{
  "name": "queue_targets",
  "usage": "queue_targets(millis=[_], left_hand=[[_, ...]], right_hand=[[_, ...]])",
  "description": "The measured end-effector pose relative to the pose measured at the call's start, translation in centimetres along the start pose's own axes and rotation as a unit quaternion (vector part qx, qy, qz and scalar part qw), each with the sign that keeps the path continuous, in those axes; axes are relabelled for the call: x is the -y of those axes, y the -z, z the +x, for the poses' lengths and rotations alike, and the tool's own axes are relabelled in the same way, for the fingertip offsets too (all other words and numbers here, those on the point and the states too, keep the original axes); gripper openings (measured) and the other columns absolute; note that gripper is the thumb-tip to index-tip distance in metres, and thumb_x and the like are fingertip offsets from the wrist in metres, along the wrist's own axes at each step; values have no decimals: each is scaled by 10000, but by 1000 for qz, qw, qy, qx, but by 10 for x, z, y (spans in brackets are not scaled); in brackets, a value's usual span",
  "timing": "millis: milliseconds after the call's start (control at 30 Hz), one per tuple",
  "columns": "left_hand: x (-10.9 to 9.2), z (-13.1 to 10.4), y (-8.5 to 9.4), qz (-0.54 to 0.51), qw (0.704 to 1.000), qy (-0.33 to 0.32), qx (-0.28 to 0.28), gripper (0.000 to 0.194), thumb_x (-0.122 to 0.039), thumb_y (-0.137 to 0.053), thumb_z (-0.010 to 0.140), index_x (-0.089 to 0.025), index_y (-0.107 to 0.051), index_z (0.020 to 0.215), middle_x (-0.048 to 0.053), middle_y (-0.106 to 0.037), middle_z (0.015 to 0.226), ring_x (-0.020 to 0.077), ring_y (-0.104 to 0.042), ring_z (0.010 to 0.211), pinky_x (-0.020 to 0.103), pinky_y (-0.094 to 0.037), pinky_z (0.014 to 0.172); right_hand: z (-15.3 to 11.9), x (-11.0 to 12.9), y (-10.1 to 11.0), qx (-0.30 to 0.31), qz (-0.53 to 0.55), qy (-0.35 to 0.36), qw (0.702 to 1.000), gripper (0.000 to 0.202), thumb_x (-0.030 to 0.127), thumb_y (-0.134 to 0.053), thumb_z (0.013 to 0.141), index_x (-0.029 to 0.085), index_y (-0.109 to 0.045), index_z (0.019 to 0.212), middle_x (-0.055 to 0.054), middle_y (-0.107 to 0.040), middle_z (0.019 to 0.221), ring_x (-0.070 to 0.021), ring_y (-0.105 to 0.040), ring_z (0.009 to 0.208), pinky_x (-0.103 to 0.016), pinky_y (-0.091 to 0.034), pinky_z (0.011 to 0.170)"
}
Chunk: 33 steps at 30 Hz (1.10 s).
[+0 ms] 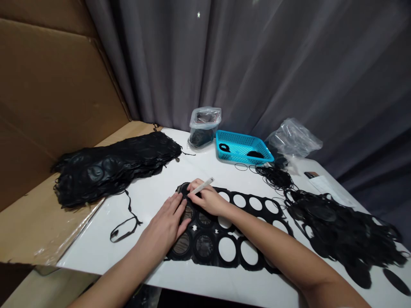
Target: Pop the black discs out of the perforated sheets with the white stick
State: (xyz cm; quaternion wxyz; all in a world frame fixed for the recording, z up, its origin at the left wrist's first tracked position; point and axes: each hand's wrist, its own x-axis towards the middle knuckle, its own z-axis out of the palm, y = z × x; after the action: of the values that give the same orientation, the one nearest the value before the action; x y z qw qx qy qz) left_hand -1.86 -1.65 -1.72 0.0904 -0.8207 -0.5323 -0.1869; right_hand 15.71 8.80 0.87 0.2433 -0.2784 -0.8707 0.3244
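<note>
A black rubber-like sheet (221, 252) with rows of round openings lies flat on the white table. Several openings on its right show the white tabletop, while those at the left are filled with thin dark film. My left hand (168, 218) rests flat on the sheet's left end, fingers stretched out. Near the sheet's far left corner, my right hand (205, 199) pinches a slim white pen-like tool (203, 185), whose lower tip is hidden by the fingers. The fingertips of both hands are close together there.
A thick stack of black sheets (118, 167) lies at left beside cardboard (51, 94). Behind are a plastic bag (204, 128) and a blue basket (245, 149) holding black pieces. Thin black rings (274, 176) and a black scrap heap (340, 222) lie right. A clear bag (295, 139) sits behind.
</note>
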Motion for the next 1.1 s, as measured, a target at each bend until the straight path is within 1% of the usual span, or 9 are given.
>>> queue_targets(millis=[100, 167, 300, 367, 467, 567, 667, 800, 1100], left_hand=[[0, -1, -1, -22, 1000, -1, 4, 503, -434, -346, 1038, -88, -557, 1336, 193, -542, 1431, 298, -524, 1328, 455, -438, 1113], [0, -2, -2, -28, 1000, 5, 11, 483, -430, -361, 1035, -100, -571, 1318, 187, -553, 1421, 300, -533, 1319, 463, -436, 1114], [3, 1, 1, -18, 1000, 19, 13, 487, -450, -379, 1029, -101, -582, 1300, 183, -559, 1413, 312, -547, 1300, 475, -445, 1105], [3, 2, 7, -21, 1000, 13, 5, 483, -446, -377, 1032, -91, -586, 1285, 186, -578, 1386, 313, -565, 1277, 478, -462, 1087], [-1, -4, 18, -28, 999, 23, -26, 437, -409, -385, 1036, -99, -587, 1268, 179, -610, 1326, 302, -595, 1227, 475, -495, 1044], [-15, -21, 26, -39, 998, 26, -41, 333, -332, -419, 1030, -138, -615, 1215, 140, -658, 1212, 280, -638, 1130, 451, -543, 963], [-32, -40, 29, -34, 998, 17, -42, 314, -297, -440, 1021, -122, -627, 1204, 146, -668, 1191, 282, -651, 1102, 444, -555, 941], [-41, -51, 30, -21, 999, 14, -47, 348, -295, -453, 1017, -96, -612, 1255, 168, -646, 1275, 290, -626, 1172, 445, -535, 994], [-39, -50, 30, -5, 999, 6, -34, 367, -279, -411, 1028, -78, -608, 1262, 167, -645, 1290, 281, -618, 1200, 432, -542, 1003]], right_hand=[[-2, 3, -11, -3, -82, 35, 996, 103, 150, -461, 960, 209, -530, 911, -73, -561, 1029, -205, -506, 954, -344, -436, 878], [1, -3, -10, -24, -118, 30, 992, 146, 110, -427, 947, 210, -525, 903, -78, -571, 990, -217, -494, 933, -348, -425, 855], [10, -25, 24, -181, -66, -91, 977, 177, 170, -403, 955, 217, -463, 795, -21, -539, 771, -188, -497, 732, -311, -389, 720], [9, -27, 41, -224, -27, -122, 966, 188, 242, -415, 966, 218, -455, 784, -2, -537, 734, -173, -492, 676, -298, -368, 676], [-4, -9, 41, -166, 10, -89, 982, 177, 266, -435, 967, 210, -485, 807, -8, -568, 780, -167, -517, 707, -289, -380, 688], [-22, 20, 17, -61, 33, -17, 997, 129, 214, -438, 969, 207, -519, 868, -26, -585, 871, -171, -549, 815, -293, -413, 768], [-36, 37, -4, 2, 52, 8, 999, 104, 192, -453, 971, 211, -522, 895, -40, -586, 939, -177, -556, 897, -304, -428, 825], [-41, 38, -11, 20, 67, -15, 997, 87, 191, -496, 963, 215, -521, 883, -44, -579, 1019, -177, -555, 956, -321, -425, 889], [-40, 35, -9, 36, 56, -23, 997, 99, 192, -513, 965, 213, -513, 869, -35, -560, 1044, -162, -543, 925, -319, -428, 876]])
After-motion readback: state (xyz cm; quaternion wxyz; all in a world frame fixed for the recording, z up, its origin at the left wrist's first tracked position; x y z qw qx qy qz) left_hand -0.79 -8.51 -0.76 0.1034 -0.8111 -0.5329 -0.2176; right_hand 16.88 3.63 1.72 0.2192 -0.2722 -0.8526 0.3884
